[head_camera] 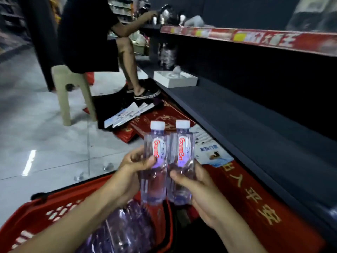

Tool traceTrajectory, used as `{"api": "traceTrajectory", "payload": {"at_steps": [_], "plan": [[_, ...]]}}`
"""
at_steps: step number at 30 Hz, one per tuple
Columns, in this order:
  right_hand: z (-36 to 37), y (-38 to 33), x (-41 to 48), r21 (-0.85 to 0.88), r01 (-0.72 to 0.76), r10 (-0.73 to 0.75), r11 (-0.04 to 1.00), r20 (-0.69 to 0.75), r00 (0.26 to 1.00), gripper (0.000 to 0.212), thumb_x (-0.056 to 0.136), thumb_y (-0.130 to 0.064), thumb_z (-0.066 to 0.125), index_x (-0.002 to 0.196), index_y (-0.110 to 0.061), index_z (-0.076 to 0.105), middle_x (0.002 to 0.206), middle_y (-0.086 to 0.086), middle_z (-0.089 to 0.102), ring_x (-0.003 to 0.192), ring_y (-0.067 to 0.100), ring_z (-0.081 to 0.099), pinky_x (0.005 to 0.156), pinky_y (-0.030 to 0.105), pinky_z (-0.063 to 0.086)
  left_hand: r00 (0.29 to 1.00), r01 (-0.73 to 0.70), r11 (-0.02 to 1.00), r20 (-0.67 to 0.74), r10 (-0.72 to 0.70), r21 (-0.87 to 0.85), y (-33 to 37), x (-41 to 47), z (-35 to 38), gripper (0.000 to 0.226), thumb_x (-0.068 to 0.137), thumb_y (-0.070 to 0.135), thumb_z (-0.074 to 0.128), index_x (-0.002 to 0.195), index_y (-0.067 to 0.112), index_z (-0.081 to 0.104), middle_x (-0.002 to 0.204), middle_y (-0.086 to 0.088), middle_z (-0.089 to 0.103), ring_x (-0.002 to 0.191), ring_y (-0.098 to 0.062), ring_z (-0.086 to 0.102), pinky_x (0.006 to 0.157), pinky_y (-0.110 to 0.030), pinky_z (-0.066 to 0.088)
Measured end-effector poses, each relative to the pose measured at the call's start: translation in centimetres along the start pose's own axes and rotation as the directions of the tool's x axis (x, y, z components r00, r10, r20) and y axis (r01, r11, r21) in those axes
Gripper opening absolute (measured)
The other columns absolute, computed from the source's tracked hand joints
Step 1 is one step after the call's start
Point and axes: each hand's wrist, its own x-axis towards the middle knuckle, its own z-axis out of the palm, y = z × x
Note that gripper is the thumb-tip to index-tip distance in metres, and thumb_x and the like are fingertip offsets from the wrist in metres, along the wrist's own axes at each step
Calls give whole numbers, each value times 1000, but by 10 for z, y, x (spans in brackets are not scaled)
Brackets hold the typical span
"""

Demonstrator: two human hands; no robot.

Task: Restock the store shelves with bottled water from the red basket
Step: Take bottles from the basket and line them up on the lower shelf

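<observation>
Red basket (pixel 60 203) holds packed bottles (pixel 120 229); left hand (pixel 131 167) clamps left bottle (pixel 155 185), right hand (pixel 198 190) clamps right bottle (pixel 183 143).

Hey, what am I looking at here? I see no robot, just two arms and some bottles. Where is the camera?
There is no machine: a person wears one camera on the head, looking down at their own hands. The left hand holds the left bottle, the right hand the right bottle, both upright above the red basket, where more bottles lie. On the right runs a dark shelf with a white box on it. Red mats lie on the floor, and another person sits on a stool ahead.
</observation>
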Motion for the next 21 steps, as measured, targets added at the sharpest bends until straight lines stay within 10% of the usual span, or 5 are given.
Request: {"api": "traceTrajectory", "payload": {"at_steps": [10, 16, 21], "plan": [[-131, -67, -57, -404, 203, -396, 892, -480, 783, 31, 78, -21, 80, 107, -21, 68, 98, -6, 76, 93, 13, 73, 89, 44, 57, 882, 69, 993, 470, -18, -92, -32, 91, 167, 69, 63, 20, 87, 123, -1, 59, 104, -12, 72, 93, -21, 70, 86, -30, 55], [-198, -71, -62, -550, 134, -523, 824, -648, 554, 29, 84, -20, 76, 108, -23, 60, 89, -20, 64, 71, -23, 56, 58, -3, 38, 810, 129, 988, 584, -52, -91, -88, 144, 242, 76, 71, 16, 82, 135, -4, 48, 112, -13, 70, 102, -23, 67, 90, -32, 53], [-233, -41, -46, -523, 78, -502, 849, -752, 428, 32, 84, -16, 76, 107, -23, 54, 101, -4, 66, 86, 2, 62, 67, 7, 41, 806, 246, 965, 571, -154, -87, -145, 159, 266, 83, 62, 18, 88, 132, -5, 49, 108, -11, 71, 98, -22, 68, 94, -35, 53]]}}
